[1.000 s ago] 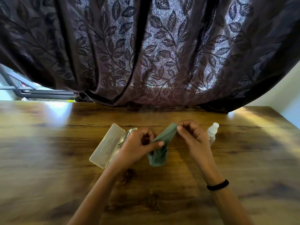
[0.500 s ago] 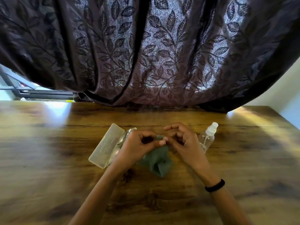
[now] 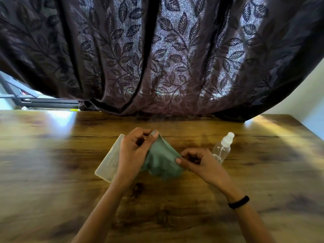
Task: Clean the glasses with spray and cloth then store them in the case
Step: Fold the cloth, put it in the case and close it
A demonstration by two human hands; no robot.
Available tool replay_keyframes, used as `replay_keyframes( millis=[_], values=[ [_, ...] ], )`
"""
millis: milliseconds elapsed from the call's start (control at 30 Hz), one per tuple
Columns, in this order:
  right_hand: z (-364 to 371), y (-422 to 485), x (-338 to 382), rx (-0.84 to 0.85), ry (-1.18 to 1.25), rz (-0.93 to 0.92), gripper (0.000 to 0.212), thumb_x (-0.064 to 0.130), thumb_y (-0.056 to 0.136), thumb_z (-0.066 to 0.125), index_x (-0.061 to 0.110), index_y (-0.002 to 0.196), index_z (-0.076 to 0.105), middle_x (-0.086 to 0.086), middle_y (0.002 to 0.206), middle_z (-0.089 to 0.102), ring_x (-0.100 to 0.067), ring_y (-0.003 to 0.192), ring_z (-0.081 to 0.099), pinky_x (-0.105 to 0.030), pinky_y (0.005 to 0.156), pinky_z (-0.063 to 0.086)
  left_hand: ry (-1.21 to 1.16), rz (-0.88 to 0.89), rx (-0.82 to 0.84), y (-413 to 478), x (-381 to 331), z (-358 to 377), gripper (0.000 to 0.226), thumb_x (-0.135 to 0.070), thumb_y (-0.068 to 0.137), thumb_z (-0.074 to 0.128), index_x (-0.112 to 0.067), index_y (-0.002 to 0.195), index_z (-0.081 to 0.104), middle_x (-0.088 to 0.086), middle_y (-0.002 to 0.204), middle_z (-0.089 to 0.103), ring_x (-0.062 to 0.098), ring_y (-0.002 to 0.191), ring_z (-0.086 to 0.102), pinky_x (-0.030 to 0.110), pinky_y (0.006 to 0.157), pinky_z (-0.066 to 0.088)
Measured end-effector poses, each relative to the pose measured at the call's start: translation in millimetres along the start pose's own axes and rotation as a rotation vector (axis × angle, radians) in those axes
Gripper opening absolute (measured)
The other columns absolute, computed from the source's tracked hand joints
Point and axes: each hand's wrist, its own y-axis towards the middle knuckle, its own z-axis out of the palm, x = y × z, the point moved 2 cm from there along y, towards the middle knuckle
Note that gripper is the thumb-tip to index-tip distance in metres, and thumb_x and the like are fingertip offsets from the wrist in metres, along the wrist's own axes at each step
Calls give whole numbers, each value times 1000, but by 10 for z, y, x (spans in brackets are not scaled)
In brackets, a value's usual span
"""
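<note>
A green cloth (image 3: 161, 158) is stretched between my two hands just above the wooden table (image 3: 52, 172). My left hand (image 3: 135, 151) pinches its upper corner between thumb and fingers. My right hand (image 3: 198, 160) pinches its lower right edge. Behind my left hand lies a translucent case (image 3: 110, 160), its right part hidden by the hand. The glasses are not visible; my left hand covers the spot beside the case. A clear spray bottle (image 3: 222, 148) with a white cap stands right of my right hand.
A dark leaf-patterned curtain (image 3: 161, 58) hangs down to the table's far edge. A window frame (image 3: 35, 100) shows at the far left. A white wall (image 3: 298, 95) stands at the right. Sun patches fall on the table's far corners.
The cloth was bunched between my hands held close together. My hands have moved apart, left up and right down, and the cloth is spread open between them.
</note>
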Motion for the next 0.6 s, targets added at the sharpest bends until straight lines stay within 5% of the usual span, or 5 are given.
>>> replay_keyframes(
  millis=[167,433,600],
  values=[
    [-77,-37,-17,-187,-258,-2,13,20,81,67,32,86,64,19,70,63,4,66,59,-11,57,44,-68,-23,16,3,-6,6,19,-34,77,62,-17,83,69,-3,73,70,12,69,65,22,58,51],
    [-291,-63,87,-375,62,-46,6,21,75,66,26,79,66,12,72,68,-4,67,61,-14,61,49,-38,6,1,51,-98,-91,6,-13,81,65,-10,82,70,8,82,70,13,78,66,22,70,52],
    [-308,-34,74,-323,329,51,13,25,82,59,13,81,65,9,57,60,-6,47,51,-16,45,44,-112,-105,120,59,-30,-110,12,-20,82,62,-10,85,68,-4,60,65,8,52,58,15,44,41]
  ],
)
